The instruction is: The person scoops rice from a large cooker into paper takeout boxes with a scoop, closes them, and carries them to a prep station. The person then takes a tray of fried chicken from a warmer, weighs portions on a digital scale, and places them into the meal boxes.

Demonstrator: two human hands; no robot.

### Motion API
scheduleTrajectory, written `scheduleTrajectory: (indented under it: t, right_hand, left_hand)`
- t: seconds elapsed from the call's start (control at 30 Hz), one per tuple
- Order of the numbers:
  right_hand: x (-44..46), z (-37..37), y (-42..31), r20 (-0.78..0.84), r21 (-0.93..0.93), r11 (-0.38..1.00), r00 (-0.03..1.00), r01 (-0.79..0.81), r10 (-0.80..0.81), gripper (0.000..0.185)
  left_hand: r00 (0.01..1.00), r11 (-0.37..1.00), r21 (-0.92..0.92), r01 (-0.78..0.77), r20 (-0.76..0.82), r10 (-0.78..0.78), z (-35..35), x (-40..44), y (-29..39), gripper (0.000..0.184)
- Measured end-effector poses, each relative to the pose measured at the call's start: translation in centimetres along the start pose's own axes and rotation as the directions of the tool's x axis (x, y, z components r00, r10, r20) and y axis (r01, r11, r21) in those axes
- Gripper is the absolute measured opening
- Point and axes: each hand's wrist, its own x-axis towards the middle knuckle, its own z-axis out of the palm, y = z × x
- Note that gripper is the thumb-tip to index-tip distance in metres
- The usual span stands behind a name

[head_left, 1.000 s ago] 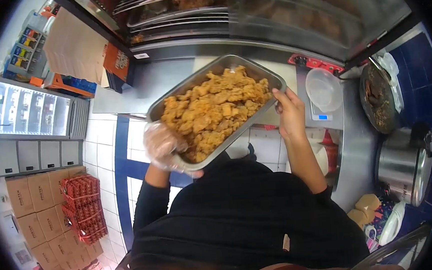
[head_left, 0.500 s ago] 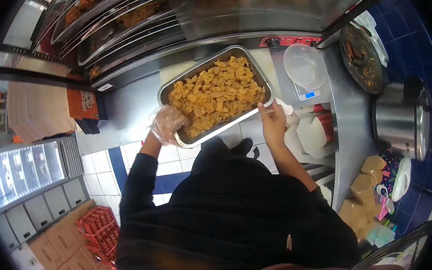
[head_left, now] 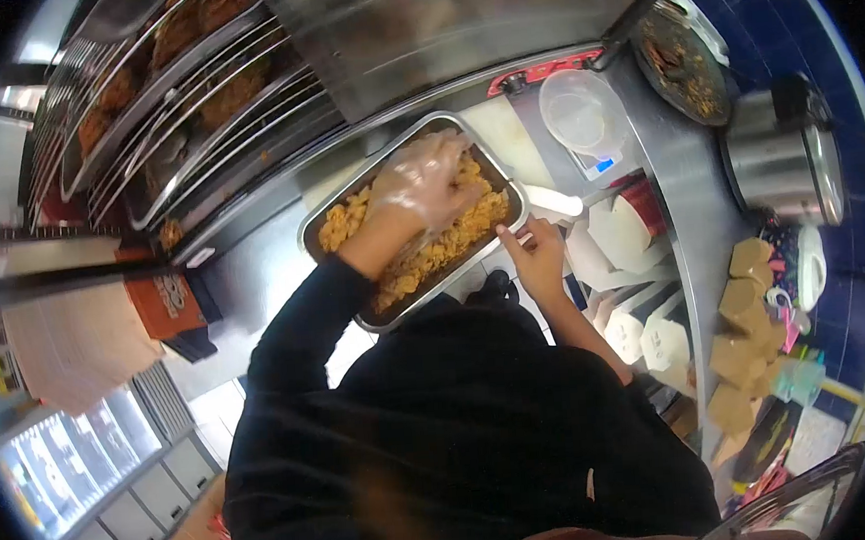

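Observation:
A metal tray [head_left: 321, 218] of small fried chicken pieces [head_left: 403, 277] sits at the counter's near edge. My left hand [head_left: 425, 188], in a clear plastic glove, is inside the tray with fingers spread over the chicken; the fingertips are partly hidden. Bare, my right hand [head_left: 539, 250] grips the tray's near right corner between thumb and fingers. Just beyond that corner, a white handle-like object [head_left: 558, 201] sticks out to the right.
Behind the tray stands a warming cabinet [head_left: 436, 39] with fried food on wire racks [head_left: 176, 117]. To the right are a clear plastic bowl [head_left: 582, 109] on a digital scale [head_left: 601, 166], white boxes [head_left: 616, 237] and a steel pot [head_left: 778, 156]. Flat cardboard [head_left: 76, 335] is stacked left.
My left hand has moved from the tray's near left corner to over the chicken, toward the far right. My right hand keeps its hold on the corner. The view has turned somewhat.

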Motion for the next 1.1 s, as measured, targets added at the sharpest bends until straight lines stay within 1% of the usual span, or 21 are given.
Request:
scheduleTrajectory:
  t: [0.07,0.1,0.17,0.2,0.23,0.3,0.33,0.4,0.5,0.57,0.6,0.63,0.7,0.73,0.83,0.87,0.9,0.93,0.97,1.07,1.1]
  right_hand:
    - [-0.4,0.1,-0.3,0.025,0.003,1.000,1.000,-0.015,0.015,0.036]
    - [-0.6,0.0,-0.4,0.039,0.002,1.000,0.999,-0.023,0.023,0.037]
    - [-1.0,0.6,1.1,0.021,0.105,0.994,0.999,-0.040,0.038,0.038]
    - [-1.1,0.8,1.6,0.006,0.171,0.984,0.999,-0.044,0.043,0.038]
    - [-1.1,0.8,1.9,-0.011,0.237,0.970,0.999,-0.044,0.048,0.038]
    - [-0.6,-0.2,2.3,0.032,0.301,0.953,0.999,-0.032,0.023,0.040]
    - [-0.2,-0.7,2.7,0.043,0.332,0.943,0.999,-0.025,0.012,0.040]
    - [0.5,-2.0,3.8,0.055,0.375,0.927,0.998,-0.005,-0.017,0.041]
    - [2.0,-4.7,5.6,0.049,0.435,0.901,0.999,-0.012,-0.010,0.037]
    - [2.8,-6.7,7.0,0.035,0.491,0.871,0.999,-0.020,0.004,0.035]
    - [3.2,-7.8,7.8,0.029,0.520,0.854,1.000,-0.022,0.008,0.034]
    - [3.6,-8.7,8.8,0.043,0.537,0.842,0.999,-0.051,0.033,0.033]
    - [4.3,-10.6,11.2,0.072,0.567,0.817,0.994,-0.106,0.079,0.031]
    - [4.7,-11.6,12.2,0.059,0.544,0.833,0.995,-0.100,0.081,0.028]
    - [5.5,-14.5,13.6,0.108,0.628,0.758,0.985,-0.175,0.137,0.027]
    - [5.8,-15.3,14.1,0.103,0.626,0.760,0.985,-0.175,0.142,0.026]
    - [5.9,-16.1,14.5,0.109,0.613,0.769,0.984,-0.180,0.144,0.025]
    - [6.1,-16.8,14.8,0.114,0.599,0.779,0.982,-0.187,0.148,0.025]
    - [6.2,-17.4,15.2,0.119,0.586,0.787,0.981,-0.195,0.155,0.025]
    - [6.3,-18.6,17.0,0.121,0.544,0.818,0.982,-0.185,0.142,0.023]
    - [6.4,-19.1,17.3,0.125,0.549,0.812,0.980,-0.197,0.153,0.022]
  left_hand:
    - [0.958,0.991,0.082,0.103,0.261,-0.122,-0.7,3.0,2.0,0.076]
    - [0.938,0.989,0.085,0.122,0.316,-0.143,-1.0,3.5,2.5,0.079]
    - [0.888,0.982,0.101,0.161,0.420,-0.189,-1.6,4.4,2.8,0.084]
    - [0.927,0.990,0.099,0.102,0.352,-0.131,-0.4,4.4,2.1,0.082]
    - [0.928,0.991,0.097,0.096,0.350,-0.124,0.5,4.6,1.5,0.080]
    - [0.930,0.991,0.097,0.091,0.347,-0.119,1.9,5.0,0.7,0.077]
    - [0.964,0.999,0.040,0.010,0.265,-0.020,2.6,4.8,0.1,0.072]
    - [0.984,0.987,-0.052,-0.153,0.080,0.157,3.2,4.0,-0.8,0.064]
    - [0.997,0.982,-0.183,-0.056,-0.055,0.047,1.9,3.0,0.3,0.049]
    - [0.959,0.940,-0.340,0.019,-0.260,-0.113,1.9,3.0,1.0,0.033]
    - [0.931,0.780,-0.624,-0.057,-0.315,-0.184,1.8,3.4,2.2,0.023]
    - [0.900,0.649,-0.759,-0.058,-0.321,-0.294,2.2,4.2,2.9,0.022]
    - [0.823,0.326,-0.939,-0.112,-0.271,-0.499,3.2,6.7,3.9,0.018]
    - [0.771,0.271,-0.960,-0.073,-0.227,-0.595,3.1,8.0,5.3,0.017]
    - [0.839,0.297,-0.955,0.005,-0.157,-0.521,4.1,12.3,8.9,0.020]
    - [0.878,0.411,-0.911,0.022,-0.179,-0.443,4.7,13.8,10.3,0.029]
    - [0.906,0.512,-0.859,-0.002,-0.219,-0.363,6.0,15.8,11.0,0.035]
    - [0.925,0.604,-0.796,-0.038,-0.257,-0.280,7.2,17.8,11.7,0.042]
    - [0.929,0.679,-0.726,-0.108,-0.316,-0.190,9.6,20.0,11.3,0.044]
    - [0.976,0.859,-0.506,0.083,-0.132,-0.172,13.8,22.5,12.9,0.049]
    - [0.981,0.853,-0.499,0.154,-0.024,-0.191,13.6,22.7,13.5,0.052]
